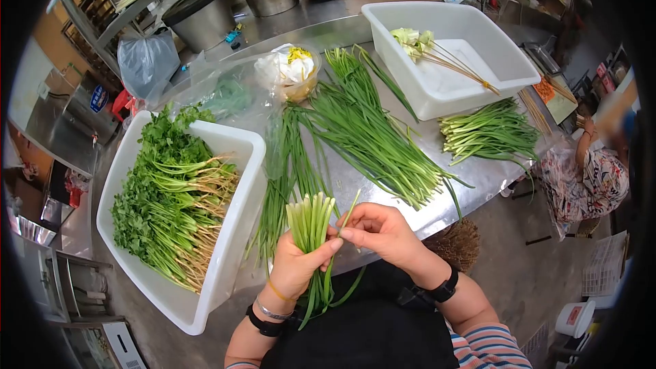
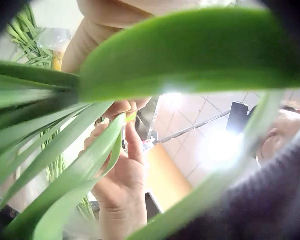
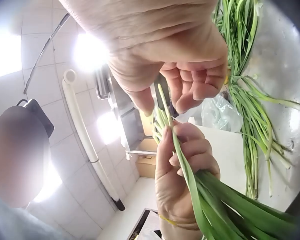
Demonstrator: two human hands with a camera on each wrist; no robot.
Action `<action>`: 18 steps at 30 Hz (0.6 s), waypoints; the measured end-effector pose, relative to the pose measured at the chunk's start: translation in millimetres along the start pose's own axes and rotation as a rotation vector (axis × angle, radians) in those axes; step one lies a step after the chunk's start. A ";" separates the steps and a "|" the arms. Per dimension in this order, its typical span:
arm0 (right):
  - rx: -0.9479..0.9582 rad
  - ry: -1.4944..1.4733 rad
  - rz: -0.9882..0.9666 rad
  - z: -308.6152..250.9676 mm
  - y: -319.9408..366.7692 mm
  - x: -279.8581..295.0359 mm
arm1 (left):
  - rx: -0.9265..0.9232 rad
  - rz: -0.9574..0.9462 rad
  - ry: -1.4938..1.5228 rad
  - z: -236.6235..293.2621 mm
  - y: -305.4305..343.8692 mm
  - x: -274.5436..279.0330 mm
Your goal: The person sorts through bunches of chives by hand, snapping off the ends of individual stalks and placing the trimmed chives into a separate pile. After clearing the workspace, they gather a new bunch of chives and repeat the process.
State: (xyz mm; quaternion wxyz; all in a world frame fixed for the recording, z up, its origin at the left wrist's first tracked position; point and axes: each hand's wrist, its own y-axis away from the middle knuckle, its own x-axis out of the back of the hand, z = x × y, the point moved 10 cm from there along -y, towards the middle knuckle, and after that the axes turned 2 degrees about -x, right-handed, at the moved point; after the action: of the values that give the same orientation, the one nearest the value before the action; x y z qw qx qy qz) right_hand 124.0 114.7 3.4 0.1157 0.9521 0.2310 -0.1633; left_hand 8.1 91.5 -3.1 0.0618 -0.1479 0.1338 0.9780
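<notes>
My left hand [image 1: 301, 260] grips a bunch of garlic chives [image 1: 311, 222], pale cut ends up, with the green leaves hanging below the fist. One single chive stalk [image 1: 351, 210] stands apart at the bunch's right side, by the left thumb. My right hand [image 1: 383, 232] has its curled fingers and thumb at this stalk, close to the left thumb tip. In the right wrist view the stalk's pale tip [image 3: 161, 90] shows between the right thumb and fingers. Long green leaves [image 2: 55, 200] cover much of the left wrist view.
Loose chives [image 1: 383, 143] lie across the steel table [image 1: 478, 181], with another bunch [image 1: 488, 133] at right. A white tub [image 1: 256, 164] of rooted coriander [image 1: 181, 198] stands left. A second tub [image 1: 447, 89] holds pale leaves and sticks. Another person [image 1: 584, 178] sits at far right.
</notes>
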 end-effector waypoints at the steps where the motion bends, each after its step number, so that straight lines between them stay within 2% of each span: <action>1: -0.012 -0.001 -0.011 3.5 -0.6 1.8 | -0.007 -0.008 -0.012 0.1 -0.2 -1.4; 8: -0.065 -0.051 -0.007 2.7 2.8 -2.2 | 0.004 0.005 0.020 3.2 1.5 -3.8; 10: 0.001 0.075 0.033 4.2 3.4 6.4 | -0.022 0.046 -0.045 3.0 1.4 0.7; 18: -0.009 0.121 0.110 7.7 6.9 18.8 | -0.018 0.032 -0.088 0.5 2.2 1.3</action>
State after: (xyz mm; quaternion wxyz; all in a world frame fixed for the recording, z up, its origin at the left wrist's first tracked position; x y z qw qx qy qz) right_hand 141.1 114.0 -9.5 0.1145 0.9710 0.1855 -0.0981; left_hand 6.4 89.7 -2.5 0.0506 -0.1029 0.1245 0.9856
